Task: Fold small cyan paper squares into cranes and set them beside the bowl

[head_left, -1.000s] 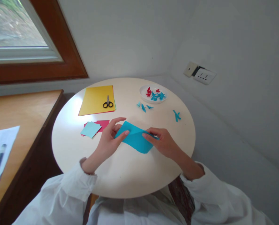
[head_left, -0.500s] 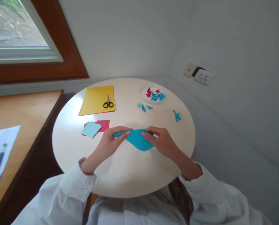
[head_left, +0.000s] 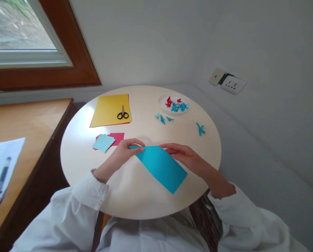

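Note:
A sheet of blue paper (head_left: 160,166) is held slantwise above the round table, its lower corner pointing toward me on the right. My left hand (head_left: 130,147) pinches the sheet's left corner between thumb and fingers. At the upper right edge of the paper, my right hand (head_left: 184,154) has its fingers stretched out, touching or just behind that edge; it is not pinching. Left of my left hand lie small pale blue paper squares (head_left: 103,142) over red paper pieces (head_left: 118,138).
The white table (head_left: 93,175) also holds yellow sheets (head_left: 107,106) with black-handled scissors (head_left: 123,113). A white dish (head_left: 163,107) holds red and blue folded paper pieces. Several small blue birds (head_left: 163,119) lie before it, blue scraps (head_left: 200,129) at right. A wooden desk (head_left: 22,119) stands left.
The blue paper, curved up between both hands before, now opens out flat and slants down to the right. My right hand has loosened its pinch and straightened its fingers.

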{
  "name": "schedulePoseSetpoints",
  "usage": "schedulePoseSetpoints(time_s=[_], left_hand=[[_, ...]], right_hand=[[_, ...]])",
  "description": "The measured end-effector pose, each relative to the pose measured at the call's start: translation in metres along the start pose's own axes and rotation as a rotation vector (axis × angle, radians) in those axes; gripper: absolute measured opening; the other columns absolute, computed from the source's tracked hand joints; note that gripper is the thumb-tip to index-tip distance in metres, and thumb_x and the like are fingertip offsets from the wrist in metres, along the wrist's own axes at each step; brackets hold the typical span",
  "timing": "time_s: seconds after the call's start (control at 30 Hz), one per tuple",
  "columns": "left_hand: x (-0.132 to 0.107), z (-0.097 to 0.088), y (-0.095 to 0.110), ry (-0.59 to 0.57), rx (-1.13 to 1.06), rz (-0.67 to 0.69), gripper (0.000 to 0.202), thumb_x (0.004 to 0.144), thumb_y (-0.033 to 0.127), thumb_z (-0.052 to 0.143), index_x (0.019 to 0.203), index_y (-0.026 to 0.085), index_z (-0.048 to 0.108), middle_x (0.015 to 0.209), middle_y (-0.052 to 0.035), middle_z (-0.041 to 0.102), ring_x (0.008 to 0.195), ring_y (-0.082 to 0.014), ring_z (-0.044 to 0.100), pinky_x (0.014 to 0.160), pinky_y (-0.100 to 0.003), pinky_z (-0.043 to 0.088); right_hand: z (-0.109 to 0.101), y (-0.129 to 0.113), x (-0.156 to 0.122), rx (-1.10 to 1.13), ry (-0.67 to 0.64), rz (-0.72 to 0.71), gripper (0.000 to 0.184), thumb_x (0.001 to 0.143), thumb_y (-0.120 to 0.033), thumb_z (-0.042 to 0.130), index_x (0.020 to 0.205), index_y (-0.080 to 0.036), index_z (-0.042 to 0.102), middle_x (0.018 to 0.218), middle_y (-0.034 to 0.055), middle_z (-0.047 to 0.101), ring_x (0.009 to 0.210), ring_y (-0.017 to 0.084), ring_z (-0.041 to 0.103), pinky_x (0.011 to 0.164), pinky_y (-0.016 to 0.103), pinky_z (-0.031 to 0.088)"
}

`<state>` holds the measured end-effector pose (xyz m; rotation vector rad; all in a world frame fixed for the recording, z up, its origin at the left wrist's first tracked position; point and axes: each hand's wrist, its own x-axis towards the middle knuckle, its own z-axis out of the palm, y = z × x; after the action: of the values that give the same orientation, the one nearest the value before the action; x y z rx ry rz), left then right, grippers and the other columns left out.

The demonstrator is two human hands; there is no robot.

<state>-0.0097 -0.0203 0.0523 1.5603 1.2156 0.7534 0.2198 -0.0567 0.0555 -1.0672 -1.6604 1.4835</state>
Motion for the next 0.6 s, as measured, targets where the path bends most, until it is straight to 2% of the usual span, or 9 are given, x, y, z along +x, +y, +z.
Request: schedulePoseSetpoints(time_s=[0.1,0.17,0.27,0.3,0.37,0.43,0.5,0.57,0.6], left_hand=[[0.009,-0.002,-0.011,-0.089,-0.018,-0.063,0.024,0.066,0.035,0.066,0.078,0.014,0.067,0.080,-0.0058,0.066,0.072,-0.0164,0.058,0.064,-0.027,0.045],[0.016,-0.002,-0.019,-0.139,-0.029,-0.079,0.024,0.064,0.035,0.067,0.077,0.015,0.067,0.081,-0.0059,0.066,0.072,-0.0159,0.058,0.063,-0.027,0.045],[0.025,0.000,-0.028,-0.238,0.005,-0.008,0.024,0.065,0.036,0.066,0.076,0.015,0.067,0.082,-0.0059,0.066,0.074,-0.0169,0.059,0.065,-0.028,0.046],[0.027,0.002,-0.031,-0.270,0.026,0.026,0.025,0.067,0.038,0.065,0.078,0.015,0.067,0.081,-0.0059,0.066,0.074,-0.0173,0.059,0.066,-0.029,0.047],[0.032,0.005,-0.035,-0.289,0.085,0.105,0.028,0.069,0.039,0.063,0.081,0.015,0.067,0.084,-0.0067,0.067,0.077,-0.0183,0.060,0.069,-0.030,0.048],[0.034,0.007,-0.038,-0.244,0.153,0.204,0.027,0.071,0.038,0.062,0.084,0.015,0.066,0.089,-0.0082,0.067,0.080,-0.0194,0.061,0.072,-0.032,0.049],[0.030,0.008,-0.039,-0.079,0.294,0.353,0.022,0.075,0.031,0.057,0.091,0.017,0.065,0.101,-0.0097,0.065,0.091,-0.0210,0.060,0.080,-0.036,0.048],[0.021,0.008,-0.040,0.002,0.467,0.499,0.019,0.078,0.023,0.053,0.091,0.018,0.065,0.108,-0.0104,0.063,0.103,-0.0227,0.054,0.089,-0.040,0.044],[0.015,0.007,-0.041,-0.021,0.538,0.533,0.020,0.079,0.019,0.050,0.093,0.018,0.065,0.108,-0.0100,0.063,0.102,-0.0220,0.055,0.089,-0.040,0.044]], right_hand=[[-0.001,0.013,-0.002,-0.106,-0.041,-0.078,0.033,0.082,-0.031,0.053,0.114,-0.024,0.057,0.110,0.0055,0.064,0.099,0.019,0.060,0.083,0.034,0.049],[0.001,0.023,-0.002,-0.320,0.051,-0.153,0.030,0.083,-0.029,0.052,0.112,-0.026,0.058,0.110,0.0052,0.063,0.102,0.018,0.058,0.088,0.037,0.047],[0.007,0.035,-0.001,-0.702,0.247,-0.347,0.024,0.082,-0.028,0.055,0.104,-0.025,0.064,0.108,0.0081,0.061,0.106,0.021,0.051,0.090,0.040,0.043],[0.008,0.038,0.001,-0.814,0.270,-0.408,0.022,0.082,-0.026,0.054,0.101,-0.026,0.066,0.109,0.0084,0.060,0.108,0.022,0.050,0.092,0.041,0.041],[0.010,0.044,0.003,-0.968,0.231,-0.517,0.022,0.085,-0.023,0.050,0.099,-0.026,0.066,0.111,0.0076,0.061,0.109,0.021,0.050,0.092,0.041,0.039],[0.011,0.048,0.006,-1.046,0.162,-0.578,0.024,0.088,-0.022,0.045,0.101,-0.025,0.065,0.112,0.0066,0.063,0.110,0.021,0.050,0.092,0.041,0.038],[0.011,0.053,0.009,-1.082,0.113,-0.592,0.026,0.089,-0.021,0.042,0.104,-0.023,0.063,0.113,0.0064,0.063,0.110,0.020,0.051,0.091,0.041,0.038],[0.010,0.058,0.012,-1.098,0.087,-0.587,0.027,0.090,-0.020,0.040,0.104,-0.022,0.063,0.112,0.0065,0.065,0.109,0.020,0.052,0.090,0.039,0.038],[0.010,0.061,0.013,-1.097,0.079,-0.583,0.027,0.090,-0.020,0.040,0.104,-0.021,0.063,0.111,0.0063,0.065,0.108,0.020,0.053,0.090,0.039,0.038]])
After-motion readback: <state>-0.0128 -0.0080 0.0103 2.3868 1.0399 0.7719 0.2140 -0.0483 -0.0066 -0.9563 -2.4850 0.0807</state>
